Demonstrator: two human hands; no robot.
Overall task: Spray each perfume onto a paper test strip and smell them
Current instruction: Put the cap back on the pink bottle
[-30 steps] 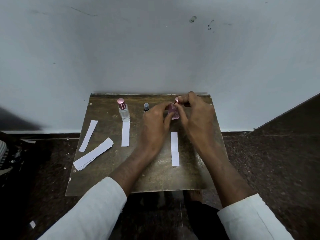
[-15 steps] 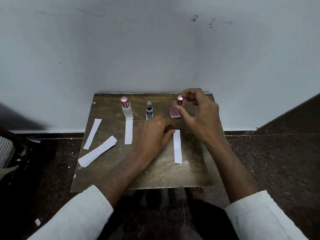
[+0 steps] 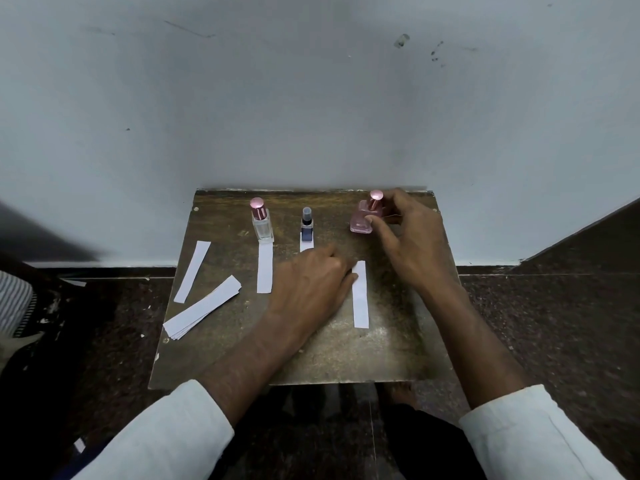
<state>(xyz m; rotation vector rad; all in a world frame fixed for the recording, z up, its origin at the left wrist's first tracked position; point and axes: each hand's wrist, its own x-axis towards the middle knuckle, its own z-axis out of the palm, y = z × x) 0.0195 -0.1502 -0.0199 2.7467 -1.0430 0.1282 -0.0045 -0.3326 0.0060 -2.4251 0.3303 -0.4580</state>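
Three perfume bottles stand along the back of the small brown table (image 3: 311, 355): a clear bottle (image 3: 262, 226) with a pink cap, a small dark blue bottle (image 3: 307, 230), and a pink bottle (image 3: 360, 220) with a pink cap. My right hand (image 3: 412, 244) grips the pink bottle, thumb on its front and fingers behind it. My left hand (image 3: 311, 285) rests on the table with loosely curled fingers touching the left edge of a white paper strip (image 3: 360, 299). Another strip (image 3: 265, 268) lies before the clear bottle. A third strip (image 3: 306, 245) before the blue bottle is mostly hidden by my left hand.
A spare strip (image 3: 192, 271) and a stack of strips (image 3: 202, 311) lie on the table's left part. The grey wall (image 3: 311, 98) stands right behind the bottles. Dark stone floor (image 3: 554, 323) surrounds the table. A striped cloth (image 3: 14, 303) lies at the far left.
My left hand let go of the pink bottle and came down to the table beside the strip. My right hand shifted from the cap to the bottle's body.
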